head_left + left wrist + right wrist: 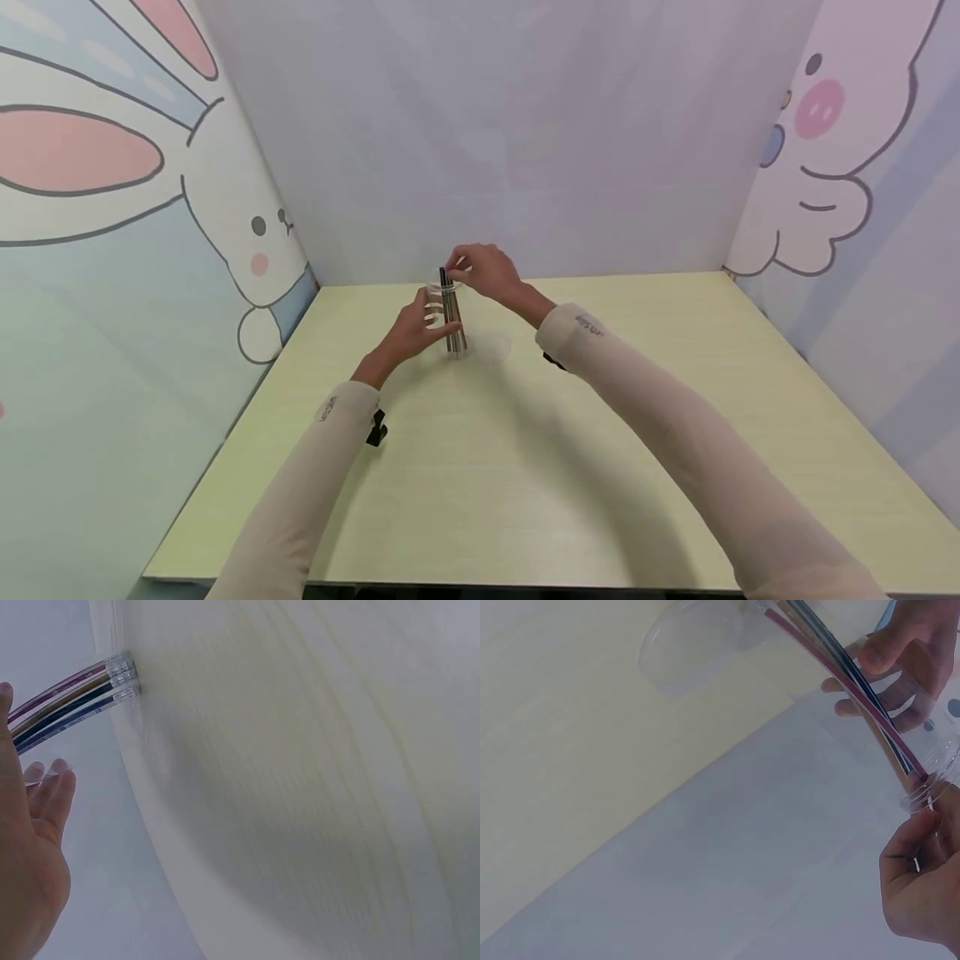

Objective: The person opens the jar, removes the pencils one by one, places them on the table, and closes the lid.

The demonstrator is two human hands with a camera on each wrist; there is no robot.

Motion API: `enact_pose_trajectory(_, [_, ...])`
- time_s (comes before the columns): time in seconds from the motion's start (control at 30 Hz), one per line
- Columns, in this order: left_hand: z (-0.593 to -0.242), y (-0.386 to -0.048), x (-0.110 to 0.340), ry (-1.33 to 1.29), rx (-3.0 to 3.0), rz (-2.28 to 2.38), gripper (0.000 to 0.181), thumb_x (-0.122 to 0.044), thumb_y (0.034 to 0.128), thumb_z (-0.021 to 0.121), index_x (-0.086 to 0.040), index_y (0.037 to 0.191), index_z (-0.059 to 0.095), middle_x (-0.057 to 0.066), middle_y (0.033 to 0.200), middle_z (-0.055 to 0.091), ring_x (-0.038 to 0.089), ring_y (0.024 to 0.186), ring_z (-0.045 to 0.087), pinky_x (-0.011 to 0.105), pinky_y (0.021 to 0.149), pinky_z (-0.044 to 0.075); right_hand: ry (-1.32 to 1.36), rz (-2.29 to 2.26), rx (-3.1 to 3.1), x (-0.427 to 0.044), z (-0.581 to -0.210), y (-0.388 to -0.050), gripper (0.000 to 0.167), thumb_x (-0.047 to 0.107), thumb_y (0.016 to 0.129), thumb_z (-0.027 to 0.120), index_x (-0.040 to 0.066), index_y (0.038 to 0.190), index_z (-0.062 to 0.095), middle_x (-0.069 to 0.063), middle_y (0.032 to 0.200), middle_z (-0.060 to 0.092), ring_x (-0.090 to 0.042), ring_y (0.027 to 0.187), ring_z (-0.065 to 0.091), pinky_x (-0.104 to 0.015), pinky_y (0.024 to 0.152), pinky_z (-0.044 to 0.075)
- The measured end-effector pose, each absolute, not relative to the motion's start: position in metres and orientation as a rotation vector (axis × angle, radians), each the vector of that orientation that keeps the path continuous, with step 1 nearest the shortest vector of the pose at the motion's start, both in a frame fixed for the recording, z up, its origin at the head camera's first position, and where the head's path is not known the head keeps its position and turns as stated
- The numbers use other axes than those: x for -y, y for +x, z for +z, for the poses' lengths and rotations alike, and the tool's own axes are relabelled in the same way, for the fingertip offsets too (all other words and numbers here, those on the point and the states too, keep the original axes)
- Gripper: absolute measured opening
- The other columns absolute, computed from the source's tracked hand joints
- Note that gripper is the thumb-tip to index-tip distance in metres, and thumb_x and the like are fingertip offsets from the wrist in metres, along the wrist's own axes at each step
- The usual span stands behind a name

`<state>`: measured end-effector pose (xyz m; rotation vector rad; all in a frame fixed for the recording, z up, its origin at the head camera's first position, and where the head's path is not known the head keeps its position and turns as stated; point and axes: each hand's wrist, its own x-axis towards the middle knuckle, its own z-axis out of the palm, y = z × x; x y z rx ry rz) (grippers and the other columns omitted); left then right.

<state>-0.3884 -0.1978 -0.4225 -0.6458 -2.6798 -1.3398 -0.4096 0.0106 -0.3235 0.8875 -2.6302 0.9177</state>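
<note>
A tall clear plastic container (459, 354) stands on the table with several slender sticks (452, 310) inside, maroon, tan, black and blue, like pens or pencils; their exact kind cannot be told. My left hand (411, 332) grips the container's side, thumb in front, fingers showing through the wall behind. Above the rim, my right hand (486, 272) pinches the upper ends of the sticks; how many it holds is hidden. In the left wrist view, the lower ends of the sticks (71, 696) rest at the container's base. A round clear lid (694, 645) lies flat just right of the container.
The pale wood-grain table (465, 483) extends toward me and to both sides. Close behind the container rises a plain light wall (510, 150). Side panels with a cartoon rabbit (232, 208) and another cartoon animal (825, 142) flank the table.
</note>
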Motion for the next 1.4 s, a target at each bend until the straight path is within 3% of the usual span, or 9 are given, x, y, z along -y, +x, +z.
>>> enact_pose_trajectory(0.47, [-0.425,-0.385,0.196,-0.650,2.679,-1.362,0.074,-0.032,0.0933,0.081,-0.008,0.145,0.033,0.015,0.142,0.053,0.034,0.132,0.058,0.048,0.111,0.050,0.894,0.829,2.596,-0.010,-0.332,-0.409,0.017,0.022,0.102,0.070,0.019,0.116,0.080,-0.002,0.109,0.079,-0.016,0.086,0.074,-0.027,0.056,0.047])
enact_pose_trajectory(0.77, [-0.418,-0.386,0.195,-0.666,2.665,-1.384,0.075,-0.036,0.0924,0.081,-0.008,0.144,0.034,0.014,0.143,0.052,0.033,0.133,0.057,0.048,0.112,0.049,0.931,0.840,2.491,-0.012,-0.320,-0.406,0.020,0.020,0.100,0.072,0.015,0.118,0.080,0.000,0.112,0.078,-0.016,0.098,0.074,-0.034,0.076,0.060])
enact_pose_trajectory(1.07, [-0.418,-0.389,0.198,-0.653,2.695,-1.402,0.081,-0.040,0.0922,0.080,-0.004,0.146,0.031,0.021,0.149,0.048,0.040,0.137,0.054,0.052,0.113,0.048,0.940,0.848,2.376,-0.017,-0.291,-0.403,0.022,0.021,0.102,0.070,0.014,0.121,0.079,-0.003,0.116,0.077,-0.017,0.099,0.074,-0.034,0.080,0.061])
enact_pose_trajectory(1.3, [-0.422,-0.389,0.200,-0.640,2.694,-1.427,0.082,-0.041,0.0917,0.081,-0.003,0.145,0.032,0.023,0.149,0.047,0.044,0.137,0.052,0.054,0.113,0.047,0.929,0.891,2.313,-0.020,-0.267,-0.404,0.023,0.023,0.102,0.070,0.014,0.122,0.079,-0.002,0.119,0.077,-0.017,0.098,0.074,-0.032,0.072,0.059])
enact_pose_trajectory(1.4, [-0.421,-0.389,0.199,-0.625,2.704,-1.430,0.082,-0.040,0.0916,0.081,-0.004,0.145,0.031,0.023,0.150,0.047,0.046,0.137,0.051,0.055,0.113,0.046,0.912,0.900,2.289,-0.024,-0.256,-0.403,0.024,0.024,0.102,0.070,0.016,0.122,0.079,-0.001,0.119,0.077,-0.016,0.097,0.074,-0.028,0.064,0.052])
